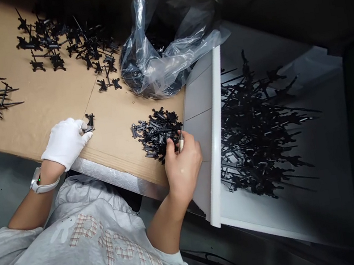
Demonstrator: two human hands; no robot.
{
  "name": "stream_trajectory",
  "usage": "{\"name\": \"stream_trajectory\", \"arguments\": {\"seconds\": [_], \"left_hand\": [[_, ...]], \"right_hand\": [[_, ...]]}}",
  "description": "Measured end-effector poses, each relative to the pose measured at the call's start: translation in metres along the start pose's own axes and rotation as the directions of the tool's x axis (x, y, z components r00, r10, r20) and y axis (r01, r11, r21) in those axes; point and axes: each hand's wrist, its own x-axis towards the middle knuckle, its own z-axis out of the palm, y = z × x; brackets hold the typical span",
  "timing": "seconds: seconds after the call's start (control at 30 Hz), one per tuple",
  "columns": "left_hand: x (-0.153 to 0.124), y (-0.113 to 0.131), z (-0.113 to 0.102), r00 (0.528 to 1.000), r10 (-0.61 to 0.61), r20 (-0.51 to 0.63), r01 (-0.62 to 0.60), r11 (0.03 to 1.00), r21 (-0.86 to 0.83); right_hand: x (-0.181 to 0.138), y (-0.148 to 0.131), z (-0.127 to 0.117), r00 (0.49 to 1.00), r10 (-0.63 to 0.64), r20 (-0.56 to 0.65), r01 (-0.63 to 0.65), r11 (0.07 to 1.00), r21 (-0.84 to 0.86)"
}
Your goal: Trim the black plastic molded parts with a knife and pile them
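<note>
My left hand [65,143] wears a white fabric glove and pinches a small black plastic molded part [89,123] at the fingertips, just above the brown cardboard work surface [56,98]. My right hand [183,167] is bare and grips a narrow tool with a metal blade and pale handle [180,142], which I cannot identify exactly. Its blade and fingers lie against the right side of a heap of small black plastic parts [158,133]. Part of the tool is hidden by my fingers.
Several black parts and long spiked runners [56,44] lie at the back of the cardboard. A clear plastic bag [163,49] holds dark parts. Right of the cardboard, a white-edged grey chute [203,119] leads to a large black pile [258,132]. My watch [39,182] is on my left wrist.
</note>
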Motion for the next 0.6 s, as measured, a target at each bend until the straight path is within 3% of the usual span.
{"name": "stream_trajectory", "arguments": {"seconds": [0.1, 0.27, 0.37, 0.43, 0.6], "left_hand": [[0.0, 0.001, -0.003, 1.0, 0.013, 0.023, -0.014, 0.999, 0.046], [-0.008, 0.003, 0.004, 0.991, 0.114, -0.067, -0.114, 0.993, 0.005], [-0.019, 0.01, 0.003, 0.984, 0.178, -0.019, -0.178, 0.962, -0.205], [-0.027, 0.017, -0.004, 0.966, 0.246, 0.075, -0.197, 0.895, -0.4], [-0.043, 0.032, -0.023, 0.882, 0.449, 0.141, -0.262, 0.716, -0.647]], "right_hand": [[-0.009, -0.003, -0.007, 0.999, -0.019, -0.042, 0.018, 1.0, -0.007], [-0.021, -0.008, -0.016, 0.998, -0.047, -0.05, 0.053, 0.992, 0.112], [-0.028, -0.019, -0.01, 0.979, -0.114, 0.167, 0.052, 0.939, 0.339], [-0.032, -0.029, -0.004, 0.921, -0.206, 0.332, 0.019, 0.872, 0.488], [-0.039, -0.047, 0.005, 0.789, -0.354, 0.501, -0.186, 0.64, 0.745]]}}
